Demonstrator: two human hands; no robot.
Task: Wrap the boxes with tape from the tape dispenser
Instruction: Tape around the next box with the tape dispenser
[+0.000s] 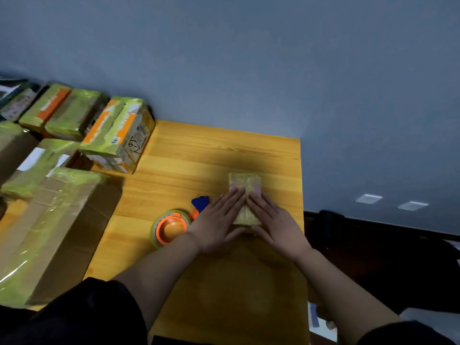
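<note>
Hands (219, 220) (276, 221) flat on box (245, 183).

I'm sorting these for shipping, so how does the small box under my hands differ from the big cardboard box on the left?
The small box is flat, yellowish and far smaller; the big cardboard box is long, brown and bulky. The left hand and right hand press flat on the small box, while nothing touches the big one. The small box lies mid-table; the big one sits at the left edge. Both show shiny tape.
</note>
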